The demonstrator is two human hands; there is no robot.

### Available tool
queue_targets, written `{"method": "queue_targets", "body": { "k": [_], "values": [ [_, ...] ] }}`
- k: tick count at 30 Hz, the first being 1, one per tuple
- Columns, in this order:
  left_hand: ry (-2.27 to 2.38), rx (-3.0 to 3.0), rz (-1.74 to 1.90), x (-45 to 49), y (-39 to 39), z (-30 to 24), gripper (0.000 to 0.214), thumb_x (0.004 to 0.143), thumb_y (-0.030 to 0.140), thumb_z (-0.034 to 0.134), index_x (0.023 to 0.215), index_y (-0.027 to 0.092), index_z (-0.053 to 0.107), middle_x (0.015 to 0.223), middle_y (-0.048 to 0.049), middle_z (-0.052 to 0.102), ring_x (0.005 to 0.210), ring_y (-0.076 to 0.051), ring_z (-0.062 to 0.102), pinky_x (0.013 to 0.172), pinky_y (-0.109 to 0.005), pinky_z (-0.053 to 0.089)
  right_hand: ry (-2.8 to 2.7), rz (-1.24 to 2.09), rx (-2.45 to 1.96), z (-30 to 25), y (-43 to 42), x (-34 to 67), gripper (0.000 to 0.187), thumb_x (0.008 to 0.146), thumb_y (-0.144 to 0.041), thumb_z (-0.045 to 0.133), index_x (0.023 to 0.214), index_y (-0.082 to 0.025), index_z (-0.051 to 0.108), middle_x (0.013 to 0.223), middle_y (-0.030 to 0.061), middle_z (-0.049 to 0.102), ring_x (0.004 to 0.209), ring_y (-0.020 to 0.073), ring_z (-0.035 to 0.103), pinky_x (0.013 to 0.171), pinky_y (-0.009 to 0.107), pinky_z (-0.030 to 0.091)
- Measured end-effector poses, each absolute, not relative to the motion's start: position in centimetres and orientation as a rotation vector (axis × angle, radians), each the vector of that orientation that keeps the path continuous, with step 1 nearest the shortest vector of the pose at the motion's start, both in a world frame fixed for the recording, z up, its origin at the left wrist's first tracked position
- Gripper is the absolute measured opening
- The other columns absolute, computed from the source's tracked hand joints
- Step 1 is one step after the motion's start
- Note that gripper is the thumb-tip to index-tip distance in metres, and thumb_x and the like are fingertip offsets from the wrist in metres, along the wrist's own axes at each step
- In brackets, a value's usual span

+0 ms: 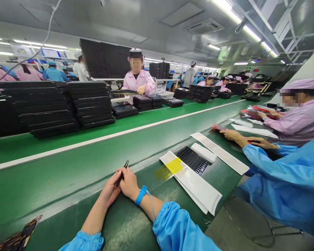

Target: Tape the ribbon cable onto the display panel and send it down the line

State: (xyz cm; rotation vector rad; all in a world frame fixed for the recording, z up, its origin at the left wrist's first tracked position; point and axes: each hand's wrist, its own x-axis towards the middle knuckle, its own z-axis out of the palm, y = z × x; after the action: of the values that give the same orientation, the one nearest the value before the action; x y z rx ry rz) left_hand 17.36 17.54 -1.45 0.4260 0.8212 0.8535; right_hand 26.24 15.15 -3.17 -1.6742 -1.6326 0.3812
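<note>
Together above the green bench (75, 205), near the lower middle of the head view, are both my hands. My right hand (130, 184) is closed around black tweezers (122, 174), whose tips point up and away from me. My left hand (112, 188) presses against it with curled fingers, and whatever lies inside them is hidden. A blue wrist strap (141, 195) with a thin cord circles my right wrist. Right of my hands lie white strips (196, 186) with yellow film (174, 166) across their far end. A black gridded tray (192, 159) lies just beyond them.
A white rounded piece (203, 153) and another long white strip (219, 153) lie farther right. A co-worker's blue sleeve (269, 167) reaches over the bench there. Dark patterned sheets (22, 235) sit at lower left. Black tray stacks (91, 103) line the far side.
</note>
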Motion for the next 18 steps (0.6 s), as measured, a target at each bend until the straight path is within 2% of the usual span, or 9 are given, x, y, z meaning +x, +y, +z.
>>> {"method": "queue_targets", "body": {
  "k": [5, 10, 18],
  "values": [
    [0.856, 0.435, 0.858, 17.3, 17.4, -1.0, 0.020, 0.090, 0.006, 0.044, 0.099, 0.010, 0.061, 0.093, -0.0092, 0.067, 0.077, -0.015, 0.067, 0.069, -0.020, 0.057, -1.640, 0.386, -1.689, -2.8, 15.0, 26.2, 0.031, 0.083, -0.012, 0.043, 0.109, -0.022, 0.056, 0.100, 0.0058, 0.060, 0.089, 0.0211, 0.061, 0.076, 0.032, 0.050],
    [0.955, 0.426, 0.871, 17.5, 17.1, -0.2, 0.022, 0.089, 0.003, 0.042, 0.100, 0.010, 0.059, 0.090, -0.0062, 0.067, 0.072, -0.013, 0.067, 0.058, -0.018, 0.056, -1.654, 0.363, -1.719, -2.6, 15.0, 26.2, 0.030, 0.083, -0.014, 0.046, 0.110, -0.024, 0.056, 0.101, 0.0046, 0.060, 0.088, 0.0202, 0.062, 0.076, 0.031, 0.051],
    [0.994, 0.437, 0.849, 17.5, 17.5, -0.5, 0.037, 0.091, 0.003, 0.038, 0.125, 0.008, 0.051, 0.094, -0.0075, 0.067, 0.071, -0.012, 0.067, 0.071, -0.020, 0.059, -1.668, 0.358, -1.732, -2.5, 15.1, 26.3, 0.031, 0.081, -0.015, 0.048, 0.110, -0.024, 0.056, 0.100, 0.0046, 0.061, 0.086, 0.0222, 0.063, 0.072, 0.034, 0.053]
  ]
}}
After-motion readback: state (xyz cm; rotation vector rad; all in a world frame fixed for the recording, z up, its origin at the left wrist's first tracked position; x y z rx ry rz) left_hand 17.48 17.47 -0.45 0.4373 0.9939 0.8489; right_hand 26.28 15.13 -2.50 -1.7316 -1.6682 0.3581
